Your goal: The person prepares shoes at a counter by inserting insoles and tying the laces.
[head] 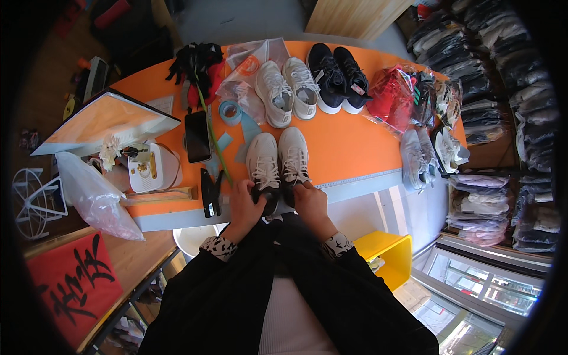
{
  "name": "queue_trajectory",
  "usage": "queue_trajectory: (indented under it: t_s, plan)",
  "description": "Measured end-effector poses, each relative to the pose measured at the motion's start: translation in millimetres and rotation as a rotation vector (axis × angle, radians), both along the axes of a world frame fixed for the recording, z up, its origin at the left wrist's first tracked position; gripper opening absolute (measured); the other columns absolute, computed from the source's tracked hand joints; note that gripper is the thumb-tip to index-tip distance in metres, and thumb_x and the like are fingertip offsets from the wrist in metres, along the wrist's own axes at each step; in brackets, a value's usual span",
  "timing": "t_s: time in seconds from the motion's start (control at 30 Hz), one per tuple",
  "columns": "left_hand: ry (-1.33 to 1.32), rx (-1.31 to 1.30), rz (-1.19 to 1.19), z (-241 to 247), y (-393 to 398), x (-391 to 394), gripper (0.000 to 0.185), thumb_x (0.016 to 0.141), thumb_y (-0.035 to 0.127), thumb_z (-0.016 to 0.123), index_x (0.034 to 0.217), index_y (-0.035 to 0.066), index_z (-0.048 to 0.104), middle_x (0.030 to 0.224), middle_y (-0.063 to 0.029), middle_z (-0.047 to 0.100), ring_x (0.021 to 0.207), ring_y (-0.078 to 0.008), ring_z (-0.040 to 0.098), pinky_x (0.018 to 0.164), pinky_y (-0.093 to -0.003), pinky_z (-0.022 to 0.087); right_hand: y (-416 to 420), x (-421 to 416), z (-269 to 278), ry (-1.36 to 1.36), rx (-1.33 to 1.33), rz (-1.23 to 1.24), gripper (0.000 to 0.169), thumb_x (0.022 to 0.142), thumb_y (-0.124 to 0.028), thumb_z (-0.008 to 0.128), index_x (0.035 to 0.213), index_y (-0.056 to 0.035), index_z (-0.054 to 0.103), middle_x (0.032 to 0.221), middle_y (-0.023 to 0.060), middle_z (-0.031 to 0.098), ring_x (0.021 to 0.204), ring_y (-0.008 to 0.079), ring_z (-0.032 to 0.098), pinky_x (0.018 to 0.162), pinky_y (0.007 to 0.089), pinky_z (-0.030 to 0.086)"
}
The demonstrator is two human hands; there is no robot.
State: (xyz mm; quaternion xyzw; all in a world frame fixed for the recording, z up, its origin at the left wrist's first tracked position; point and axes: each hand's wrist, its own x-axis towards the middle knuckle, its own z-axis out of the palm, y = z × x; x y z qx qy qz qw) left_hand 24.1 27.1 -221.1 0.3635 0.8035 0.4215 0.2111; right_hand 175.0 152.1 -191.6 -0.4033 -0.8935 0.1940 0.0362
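A pair of white lace-up sneakers with dark heels stands side by side at the near edge of an orange-topped counter, toes away from me. My left hand grips the heel of the left sneaker, thumb at its dark collar. At the collar of the right sneaker, my right hand has its fingers closed on the edge or laces; which one I cannot tell. Just beyond the pair are a roll of blue tape and another pair of white sneakers.
Left of the shoes lie a black stapler, a smartphone and a long green stem. Dark sneakers and plastic-bagged shoes stand farther right. A yellow bin is below the counter, and racks of wrapped shoes line the right.
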Motion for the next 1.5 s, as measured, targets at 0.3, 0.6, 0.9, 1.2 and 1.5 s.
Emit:
queue_trajectory:
  t_s: [0.3,0.6,0.9,1.2,1.5]
  plan:
    - [-0.143,-0.104,0.033,3.9,-4.0,-3.8,0.036,0.078,0.012,0.069,0.106,0.003,0.048,0.097,-0.013,0.053,0.079,-0.0259,0.058,0.07,-0.0352,0.048,-16.2,-17.1,17.2,0.042,0.169,0.092,0.021,0.081,-0.022,0.066,0.082,-0.0013,0.062,0.085,0.0162,0.063,0.086,0.0358,0.062,0.075,0.0455,0.049]
    - [-0.19,0.056,0.06,-8.5,-12.3,-0.5,0.024,0.088,0.017,0.063,0.104,0.003,0.054,0.096,-0.0132,0.057,0.077,-0.0241,0.062,0.068,-0.0345,0.051,-14.8,-46.8,-21.0,-0.097,-0.071,-0.069,0.028,0.069,-0.029,0.072,0.073,-0.0022,0.064,0.07,0.021,0.065,0.068,0.0399,0.065,0.065,0.0483,0.052]
    - [-0.175,0.224,0.134,12.4,-36.5,-6.0,0.015,0.088,0.013,0.06,0.099,0.004,0.056,0.094,-0.0105,0.058,0.08,-0.0243,0.064,0.069,-0.0328,0.051,27.4,37.6,-10.3,0.06,0.182,-0.25,0.032,0.067,-0.028,0.073,0.064,-0.0001,0.058,0.065,0.0242,0.062,0.065,0.0455,0.061,0.061,0.0535,0.048]
    - [-0.119,0.169,0.148,4.8,-60.0,-0.3,0.015,0.084,0.007,0.061,0.098,0.005,0.055,0.095,-0.0095,0.058,0.081,-0.0244,0.065,0.067,-0.0346,0.051,119.4,81.0,-37.0,-0.085,0.215,-0.345,0.03,0.072,-0.028,0.066,0.08,0.0007,0.062,0.081,0.027,0.066,0.077,0.0456,0.064,0.069,0.053,0.05]
    - [-0.146,0.174,0.118,4.2,-61.4,-7.2,0.013,0.083,0.007,0.06,0.096,0.006,0.057,0.095,-0.0089,0.059,0.082,-0.0258,0.064,0.069,-0.0358,0.051,123.9,96.4,-33.8,0.091,0.117,-0.251,0.029,0.071,-0.015,0.067,0.092,0.0044,0.065,0.084,0.0268,0.064,0.079,0.0444,0.062,0.072,0.05,0.049]
